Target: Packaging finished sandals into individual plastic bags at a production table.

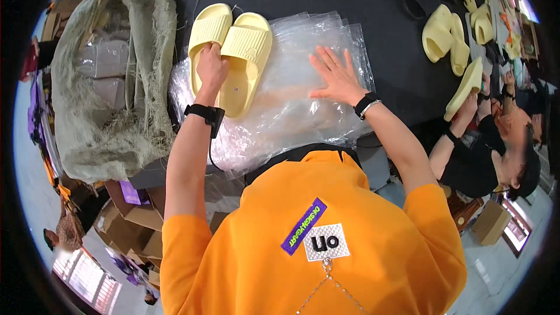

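A pair of pale yellow slide sandals (247,44) lies side by side, soles down, on the left part of a stack of clear plastic bags (294,41). My left hand (212,71) is closed on the pair, its fingers curled at the strap of the left sandal and partly hidden under it. To the right, my right hand (337,80) rests flat on the bags, fingers spread, holding nothing. The bags are thin, shiny and wrinkled, and overhang the near table edge.
A frayed woven sack (146,76) with clear plastic packs stands at the left. Several yellow sandals (438,35) lie at the right of the dark table (379,0). A co-worker there holds another sandal (465,88). Cardboard boxes (137,213) sit below left.
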The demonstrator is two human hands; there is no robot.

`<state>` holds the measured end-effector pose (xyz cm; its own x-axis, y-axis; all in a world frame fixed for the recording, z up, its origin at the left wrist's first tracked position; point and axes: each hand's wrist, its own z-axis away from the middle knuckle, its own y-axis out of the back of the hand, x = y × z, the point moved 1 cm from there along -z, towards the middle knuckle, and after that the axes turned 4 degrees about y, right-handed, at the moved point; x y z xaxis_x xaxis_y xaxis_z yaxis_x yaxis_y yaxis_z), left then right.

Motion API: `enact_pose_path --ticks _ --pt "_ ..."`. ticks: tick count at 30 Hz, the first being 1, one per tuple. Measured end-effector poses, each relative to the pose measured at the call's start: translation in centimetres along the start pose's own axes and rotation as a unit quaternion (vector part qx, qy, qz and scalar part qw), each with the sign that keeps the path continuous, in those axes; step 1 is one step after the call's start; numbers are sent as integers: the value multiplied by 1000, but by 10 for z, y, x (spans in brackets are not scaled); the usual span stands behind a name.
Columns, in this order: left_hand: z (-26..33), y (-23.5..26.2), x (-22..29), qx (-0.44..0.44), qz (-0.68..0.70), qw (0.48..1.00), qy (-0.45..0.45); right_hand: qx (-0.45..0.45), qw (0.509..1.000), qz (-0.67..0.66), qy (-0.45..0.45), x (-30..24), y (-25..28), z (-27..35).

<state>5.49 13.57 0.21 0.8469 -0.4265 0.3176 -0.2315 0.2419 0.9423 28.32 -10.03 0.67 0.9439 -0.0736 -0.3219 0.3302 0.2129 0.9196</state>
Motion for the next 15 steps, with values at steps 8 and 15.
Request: enact_pose_path --ticks 8,15 --pt "-12 38 -41 54 -46 995 76 11 999 1 38 -33 9 15" --pt "79 57 102 80 177 974 -118 -12 975 -200 96 -77 -37 39"
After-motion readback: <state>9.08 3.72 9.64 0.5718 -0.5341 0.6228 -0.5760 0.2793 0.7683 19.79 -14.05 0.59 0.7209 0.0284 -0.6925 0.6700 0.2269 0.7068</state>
